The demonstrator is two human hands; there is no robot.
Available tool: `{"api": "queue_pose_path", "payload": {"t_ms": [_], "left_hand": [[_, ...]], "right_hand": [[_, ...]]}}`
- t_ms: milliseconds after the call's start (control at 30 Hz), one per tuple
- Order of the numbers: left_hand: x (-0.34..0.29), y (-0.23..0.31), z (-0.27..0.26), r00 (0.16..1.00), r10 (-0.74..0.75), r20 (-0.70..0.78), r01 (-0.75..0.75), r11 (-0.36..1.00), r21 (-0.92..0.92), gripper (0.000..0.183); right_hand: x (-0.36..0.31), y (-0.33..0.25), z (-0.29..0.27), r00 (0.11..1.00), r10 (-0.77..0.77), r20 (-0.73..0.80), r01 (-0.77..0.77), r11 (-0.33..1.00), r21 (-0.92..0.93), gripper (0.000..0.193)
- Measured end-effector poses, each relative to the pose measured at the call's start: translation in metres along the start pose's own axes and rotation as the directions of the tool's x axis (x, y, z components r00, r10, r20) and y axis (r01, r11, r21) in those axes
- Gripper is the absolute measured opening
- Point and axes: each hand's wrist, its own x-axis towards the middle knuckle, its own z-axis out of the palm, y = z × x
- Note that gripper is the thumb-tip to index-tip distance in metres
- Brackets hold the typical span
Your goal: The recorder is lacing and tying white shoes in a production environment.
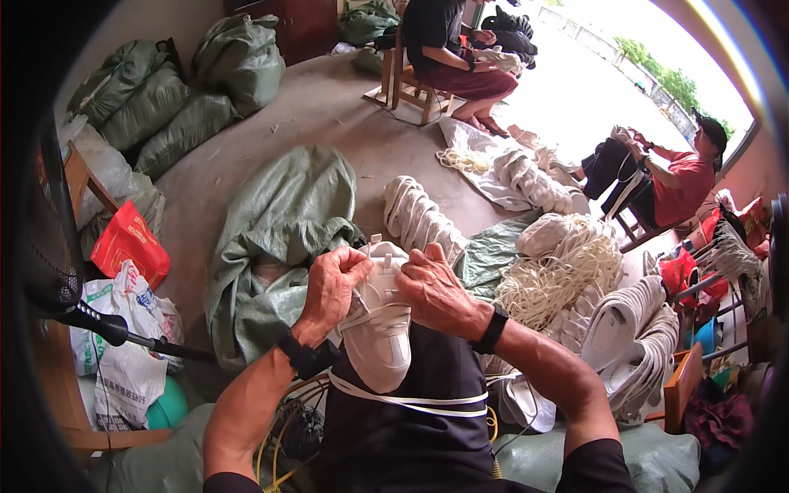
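Two hands [441, 293] hold one white shoe [378, 352] between them.

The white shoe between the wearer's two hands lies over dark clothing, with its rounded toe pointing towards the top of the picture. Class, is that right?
No: the head view shows the white shoe with its rounded toe pointing towards the bottom. It does lie between the left hand and right hand, over dark clothing.

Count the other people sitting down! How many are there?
2 that I can see: one person sits near the top, another person in red at the right. More could be hidden.
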Motion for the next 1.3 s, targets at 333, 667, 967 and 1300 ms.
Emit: {"api": "queue_pose_path", "payload": {"t_ms": [333, 667, 967, 1300], "left_hand": [[0.005, -0.005, -0.001, 0.997, -0.042, 0.063, 0.055, 0.973, -0.225, 0.015], [0.006, -0.008, -0.002, 0.993, -0.065, 0.096, 0.088, 0.96, -0.266, 0.014], [0.009, -0.018, -0.002, 0.99, -0.097, 0.105, 0.128, 0.928, -0.349, 0.013], [0.007, -0.025, -0.004, 0.996, -0.013, 0.086, 0.041, 0.944, -0.329, 0.02]], "right_hand": [[0.006, -0.009, 0.014, 0.991, 0.126, 0.052, -0.133, 0.978, 0.161, 0.018], [0.003, -0.015, 0.016, 0.992, 0.096, -0.077, -0.088, 0.99, 0.11, 0.011], [0.011, -0.027, 0.024, 0.998, 0.0, -0.059, 0.001, 1.0, 0.001, 0.03], [0.023, -0.046, 0.024, 0.988, 0.149, -0.044, -0.126, 0.935, 0.332, 0.017]]}}
